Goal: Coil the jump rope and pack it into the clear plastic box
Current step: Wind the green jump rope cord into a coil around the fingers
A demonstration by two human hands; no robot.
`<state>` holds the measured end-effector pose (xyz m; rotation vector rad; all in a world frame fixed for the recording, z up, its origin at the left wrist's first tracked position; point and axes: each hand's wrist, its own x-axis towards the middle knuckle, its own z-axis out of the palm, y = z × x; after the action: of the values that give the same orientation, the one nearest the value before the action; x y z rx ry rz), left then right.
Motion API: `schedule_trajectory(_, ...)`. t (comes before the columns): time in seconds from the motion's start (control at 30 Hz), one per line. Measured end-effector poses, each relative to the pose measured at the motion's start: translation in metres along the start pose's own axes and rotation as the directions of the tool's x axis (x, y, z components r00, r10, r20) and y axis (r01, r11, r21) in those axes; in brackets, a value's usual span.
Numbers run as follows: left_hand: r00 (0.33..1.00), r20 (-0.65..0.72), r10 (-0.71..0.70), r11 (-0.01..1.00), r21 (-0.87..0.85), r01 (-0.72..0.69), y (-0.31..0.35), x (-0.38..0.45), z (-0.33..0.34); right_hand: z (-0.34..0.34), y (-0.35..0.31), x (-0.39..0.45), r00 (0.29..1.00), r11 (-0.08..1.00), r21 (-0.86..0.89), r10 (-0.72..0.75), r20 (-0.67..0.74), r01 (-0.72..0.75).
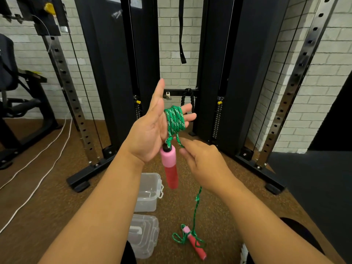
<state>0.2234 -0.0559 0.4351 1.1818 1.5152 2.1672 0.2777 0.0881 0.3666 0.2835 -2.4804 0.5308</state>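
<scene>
A green jump rope is wound in several turns around the fingers of my left hand, held up palm toward me with the thumb pointing up. One pink and red handle hangs from those coils below the palm. My right hand pinches the rope just under the coils; the free length drops to the floor. The second handle lies on the brown floor with loose loops around it. The open clear plastic box stands on the floor beneath my hands, its clear lid lying nearer me.
A black cable machine and perforated steel uprights stand ahead against a white brick wall. A white cord runs across the floor at left, next to a black bench. A dark mat covers the floor at right.
</scene>
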Motion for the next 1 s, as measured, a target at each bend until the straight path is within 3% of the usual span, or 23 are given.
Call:
schedule_trajectory(0.17,0.997,-0.013,-0.075,0.987,0.142,0.076,-0.006,-0.005,-0.007,-0.016,-0.012,0.001,0.986,0.950,-0.278,-0.159,-0.046,0.141)
schedule_trajectory(0.37,0.978,0.003,-0.208,0.962,0.183,0.204,-0.015,-0.011,-0.003,-0.042,-0.019,0.015,0.978,0.949,-0.247,-0.209,-0.023,0.197)
schedule_trajectory(0.63,0.963,0.088,-0.255,0.963,0.114,0.245,-0.013,-0.011,0.002,-0.051,-0.007,0.031,0.992,0.995,0.082,-0.046,-0.121,0.056)
schedule_trajectory(0.8,0.954,0.174,-0.245,0.967,-0.020,0.252,-0.007,-0.011,0.007,-0.043,0.006,0.034,0.978,0.896,0.427,0.183,-0.100,-0.124)
schedule_trajectory(0.9,0.964,0.182,-0.192,0.971,-0.109,0.214,-0.006,-0.011,0.005,-0.029,0.011,0.026,0.979,0.842,0.514,0.205,-0.019,-0.166)
schedule_trajectory(1.0,0.984,0.127,-0.126,0.976,-0.161,0.145,-0.006,-0.009,0.005,-0.014,0.010,0.012,0.985,0.888,0.430,0.170,0.027,-0.165)
